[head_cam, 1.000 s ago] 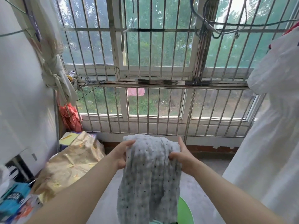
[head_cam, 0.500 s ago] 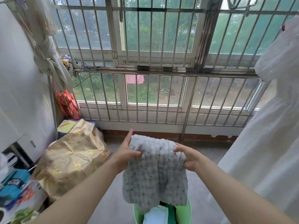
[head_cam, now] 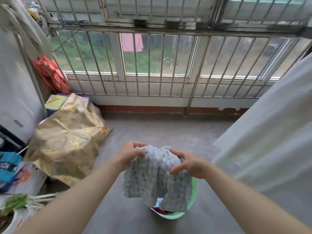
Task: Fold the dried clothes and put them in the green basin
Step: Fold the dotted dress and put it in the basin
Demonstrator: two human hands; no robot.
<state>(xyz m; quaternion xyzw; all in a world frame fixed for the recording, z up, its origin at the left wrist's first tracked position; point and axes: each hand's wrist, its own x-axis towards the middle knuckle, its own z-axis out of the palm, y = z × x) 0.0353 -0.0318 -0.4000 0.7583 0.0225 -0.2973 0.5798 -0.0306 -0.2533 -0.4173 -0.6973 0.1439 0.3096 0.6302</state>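
Left edge: at 9 o'clock a blue bag point(head_cam: 8, 164) is cut off by the frame, and its lettering is too blurred to read. Leafy stalks point(head_cam: 15, 201) at 8 o'clock also run out of view.
Red bag point(head_cam: 50, 73): hangs at 10 o'clock by the window bars point(head_cam: 160, 65), its top tucked behind a pale cloth point(head_cam: 22, 27).
Gold wrap point(head_cam: 67, 141): lies crumpled on the floor point(head_cam: 152, 129) at 9 o'clock; what it covers is hidden.
Pink cloth point(head_cam: 131, 42): at 12 o'clock, outside the glass, sliced by the bars.
Left hand point(head_cam: 130, 154): its forearm enters from 7 o'clock. The fingers curl over the top left of the dotted cloth and grip it.
Dotted cloth point(head_cam: 155, 181): grey and bunched, just below centre toward 6 o'clock. It is held up between both hands and hangs directly over the basin. Whether its lower edge touches the contents cannot be told.
Green basin point(head_cam: 194, 188): on the floor at 6 o'clock, mostly hidden behind the cloth. Only the right and near rim and a sliver of far rim show. A scrap of dark red and white fabric peeks out inside.
Right hand point(head_cam: 189, 163): its forearm enters from 5 o'clock. The bent fingers spread over the cloth's top right, with the thumb below, pinching a fold. The palm is hidden.
White garment point(head_cam: 270, 141): hangs at 3 o'clock, cut off by the right edge; its kind is unclear.
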